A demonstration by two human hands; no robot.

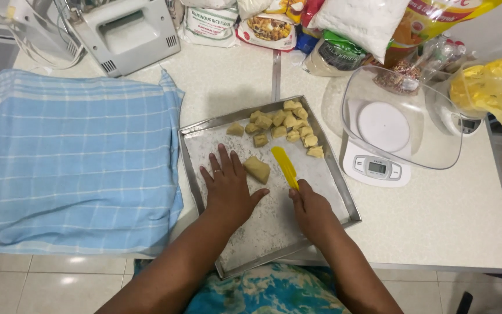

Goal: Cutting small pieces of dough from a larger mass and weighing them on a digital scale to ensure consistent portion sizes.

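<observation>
A floured metal tray (344, 195) lies on the white counter in front of me. My left hand (228, 183) rests flat on the tray, fingers spread, holding nothing, just left of a larger lump of tan dough (257, 169). My right hand (312, 206) grips the handle of a yellow plastic scraper (284, 166), whose blade points up the tray beside that lump. Several small cut dough pieces (286, 125) are gathered at the tray's far end, one piece (235, 129) set slightly apart to the left.
A blue checked cloth (71, 163) covers the counter's left half. A digital scale with a clear bowl (399, 125) stands right of the tray. Flour bags and food packets (274, 26) line the back, with a white appliance (129, 32) at back left and a yellow-filled bag (492, 81) at right.
</observation>
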